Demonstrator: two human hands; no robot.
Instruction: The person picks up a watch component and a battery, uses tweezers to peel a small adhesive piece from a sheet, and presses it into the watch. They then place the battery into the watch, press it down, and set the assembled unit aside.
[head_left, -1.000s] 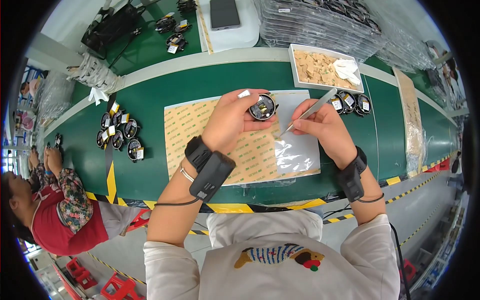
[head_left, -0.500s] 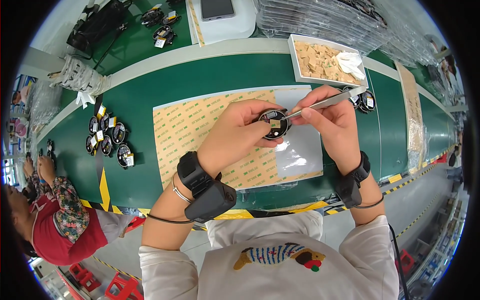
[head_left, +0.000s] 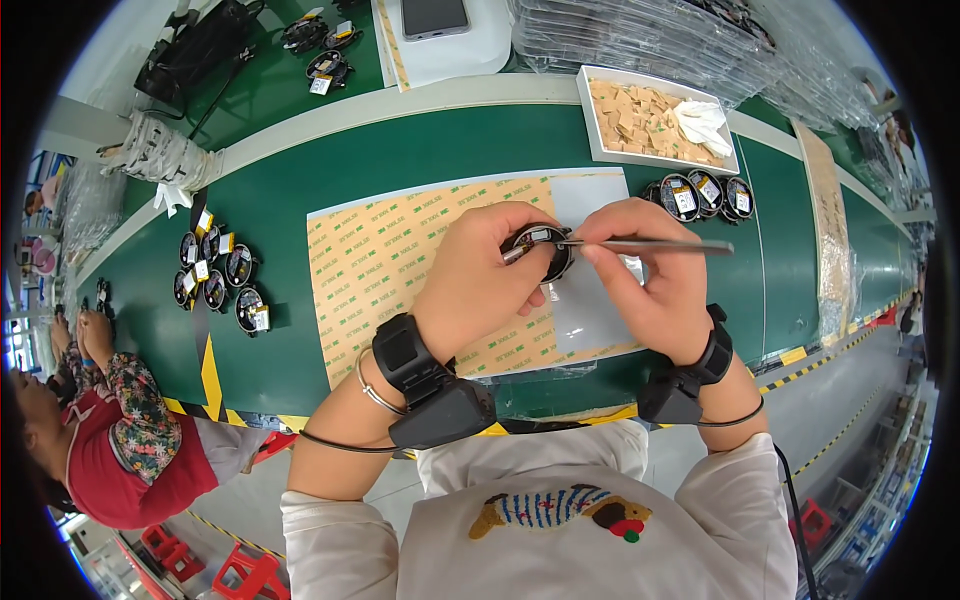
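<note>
Left hand (head_left: pixel 485 280) closed around a round black case (head_left: pixel 558 262), thumb across its open face, above the middle of the table. Inside the case I can see dark parts and a pale rectangular piece; the rest is covered by the thumb. Right hand (head_left: pixel 650 275) pinches metal tweezers (head_left: pixel 670 246) between thumb and fingers, tip at the case's right edge; can't tell whether it touches anything inside.

Under both hands, a tan printed sheet (head_left: pixel 385 290) with a shiny clear strip at its right, lying on the green table (head_left: pixel 400 150).

Beyond the right hand, a white box (head_left: pixel 660 163), open, shallow: lots of small tan pieces (head_left: pixel 630 120) heaped loose, white crumpled tissue (head_left: pixel 703 122) on top at the right end. Just below the box, right-hand cases (head_left: pixel 706 192) in a cluster, white-labelled parts sitting in them.

Over on the left, left-hand cases (head_left: pixel 215 265) bunched together, white and yellow pieces in or poking out of them. At the back, stacked clear plastic trays (head_left: pixel 590 50), dark things in the top ones, too blurred to name.
</note>
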